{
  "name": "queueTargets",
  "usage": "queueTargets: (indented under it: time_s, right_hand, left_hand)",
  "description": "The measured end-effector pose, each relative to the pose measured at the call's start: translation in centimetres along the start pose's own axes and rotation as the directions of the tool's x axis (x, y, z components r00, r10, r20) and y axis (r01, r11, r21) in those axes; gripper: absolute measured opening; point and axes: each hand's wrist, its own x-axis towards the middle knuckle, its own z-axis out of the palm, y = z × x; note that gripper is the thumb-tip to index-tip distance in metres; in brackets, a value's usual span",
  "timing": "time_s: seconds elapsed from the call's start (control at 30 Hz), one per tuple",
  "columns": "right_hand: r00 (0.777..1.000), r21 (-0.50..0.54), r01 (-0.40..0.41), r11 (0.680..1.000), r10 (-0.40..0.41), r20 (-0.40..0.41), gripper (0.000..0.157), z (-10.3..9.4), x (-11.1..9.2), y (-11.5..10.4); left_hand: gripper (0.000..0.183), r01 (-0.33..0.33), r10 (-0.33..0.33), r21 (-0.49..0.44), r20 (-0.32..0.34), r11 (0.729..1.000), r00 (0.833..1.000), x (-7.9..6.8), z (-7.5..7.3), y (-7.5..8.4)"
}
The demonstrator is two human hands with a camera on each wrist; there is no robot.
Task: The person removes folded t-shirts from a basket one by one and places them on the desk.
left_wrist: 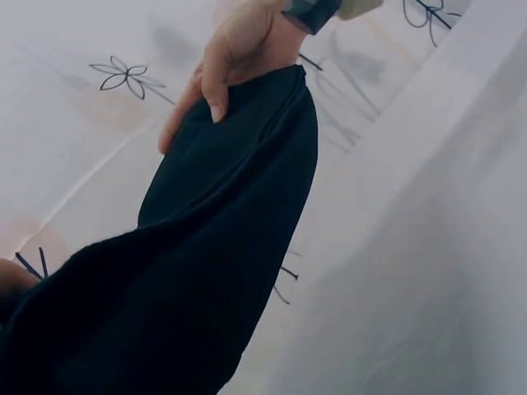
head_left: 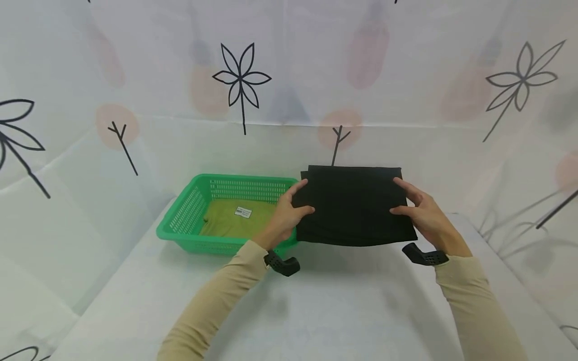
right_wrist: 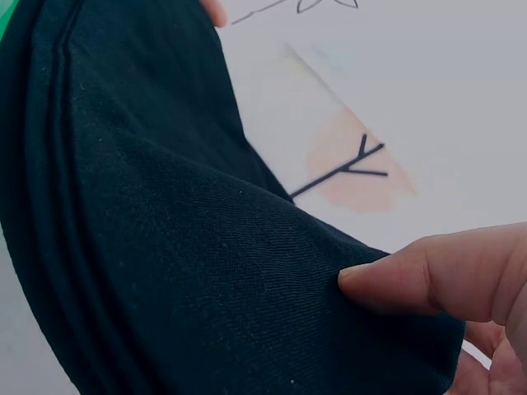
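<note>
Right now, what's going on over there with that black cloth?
Someone is holding up a folded black cloth with two hands. The left hand grips one side and the right hand grips the other, so the cloth is off the table. Over on the left, a green basket sits on the table. Inside it lies a yellow-green cloth with a white label showing. The black cloth is not in the basket.
</note>
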Motion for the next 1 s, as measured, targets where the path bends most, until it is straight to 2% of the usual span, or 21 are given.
queueTargets:
  time_s: [0.23,0.4,0.63,1.0]
  right_hand:
    - [0.999,0.007,-0.035,0.999,0.035,0.009,0.085,-1.0,-0.2,0.8]
    - [0.999,0.034,-0.040,0.999,0.040,0.016,0.084,-1.8,-0.3,1.7]
    - [0.998,0.087,-0.058,0.995,0.057,0.020,0.084,-2.6,-0.5,3.5]
    - [0.993,0.076,-0.110,0.991,0.107,0.050,0.084,-3.4,-0.2,5.6]
  left_hand:
    - [0.076,0.025,-0.026,-0.032,-0.045,0.999,0.999,0.1,1.5,-0.6]
    - [0.078,0.019,-0.022,-0.061,-0.044,0.998,0.999,0.1,2.7,-1.2]
    - [0.077,0.011,-0.013,-0.055,-0.040,0.998,0.999,0.0,4.2,-2.6]
    - [0.077,0.029,-0.032,-0.059,-0.057,0.998,0.998,0.2,5.8,-4.6]
